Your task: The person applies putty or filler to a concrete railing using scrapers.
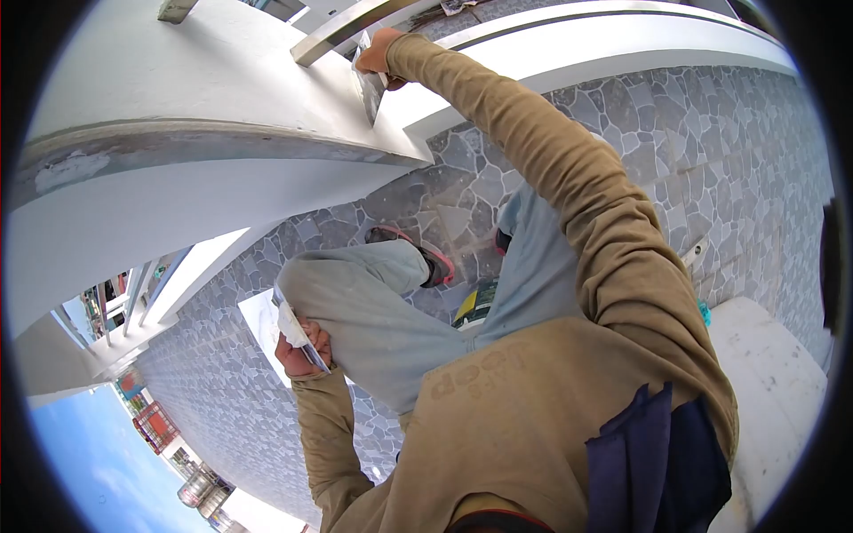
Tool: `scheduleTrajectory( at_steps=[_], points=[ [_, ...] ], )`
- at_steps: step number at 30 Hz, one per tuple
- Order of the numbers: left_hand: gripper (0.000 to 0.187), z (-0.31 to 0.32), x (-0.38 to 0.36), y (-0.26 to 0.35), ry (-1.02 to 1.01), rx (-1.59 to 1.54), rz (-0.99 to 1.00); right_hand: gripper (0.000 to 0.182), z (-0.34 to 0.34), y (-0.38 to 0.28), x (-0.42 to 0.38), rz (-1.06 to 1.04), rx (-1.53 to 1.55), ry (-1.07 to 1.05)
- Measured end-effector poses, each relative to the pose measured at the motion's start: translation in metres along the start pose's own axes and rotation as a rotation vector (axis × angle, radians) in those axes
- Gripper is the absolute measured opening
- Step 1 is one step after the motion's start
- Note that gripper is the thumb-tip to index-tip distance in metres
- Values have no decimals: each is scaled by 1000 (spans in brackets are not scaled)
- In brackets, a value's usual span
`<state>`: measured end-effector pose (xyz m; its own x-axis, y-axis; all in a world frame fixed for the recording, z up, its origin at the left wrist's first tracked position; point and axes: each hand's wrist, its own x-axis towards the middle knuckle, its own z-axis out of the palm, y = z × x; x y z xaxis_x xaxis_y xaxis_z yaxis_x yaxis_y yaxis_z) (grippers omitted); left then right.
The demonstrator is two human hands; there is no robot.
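Note:
My right hand (380,59) is stretched out at the top of the view, closed on a flat, putty-smeared scraper (370,96). The blade lies against the white wall (267,84), close beside a metal rail post. Down by my bent knee, my left hand (302,349) is closed on a second flat-bladed putty knife (313,357) with a lump of white putty (290,325) on it. Behind that hand shows a flat white panel (258,322), partly covered by the hand and leg.
A metal rail (346,31) runs above the wall. The wall's lower edge (213,147) is rough and grey. Grey stone-patterned paving (702,133) spreads beneath me. A pale slab (769,400) stands at right, and a green-and-yellow item (476,302) lies between my legs.

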<state>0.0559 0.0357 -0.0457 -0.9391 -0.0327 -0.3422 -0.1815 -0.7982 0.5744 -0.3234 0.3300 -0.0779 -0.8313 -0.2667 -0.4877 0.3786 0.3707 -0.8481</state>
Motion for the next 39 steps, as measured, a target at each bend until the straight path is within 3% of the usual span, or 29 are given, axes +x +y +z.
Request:
scheduleTrajectory(
  at_steps=[5, 13, 16, 19, 20, 25, 31, 39],
  points=[
    [41, 3, 1, 1, -10, 20, -14, 22, 11, -5, 11, 39, 49, -82],
    [39, 8, 5, -2, 1, 21, -19, 31, 7, -9, -17, -199, -186, -91],
    [40, 10, 4, 0, 17, 48, -14, 33, -8, -6, -37, -194, -163, 13],
    [41, 10, 2, -3, 23, 39, 0, 36, -15, 9, -9, -216, -259, -66],
    [41, 10, 3, -2, 44, 42, -3, 38, -15, 12, -18, -126, -106, -33],
    [40, 13, 2, -2, 98, 100, 13, 40, -2, 11, -16, -99, -99, -28],
    [39, 9, 0, -2, 101, 75, 13, 36, 9, 10, 4, -71, 10, -111],
    [39, 7, -3, -1, 93, 97, 20, 22, 29, 3, 20, -129, -168, -245]
  ],
)
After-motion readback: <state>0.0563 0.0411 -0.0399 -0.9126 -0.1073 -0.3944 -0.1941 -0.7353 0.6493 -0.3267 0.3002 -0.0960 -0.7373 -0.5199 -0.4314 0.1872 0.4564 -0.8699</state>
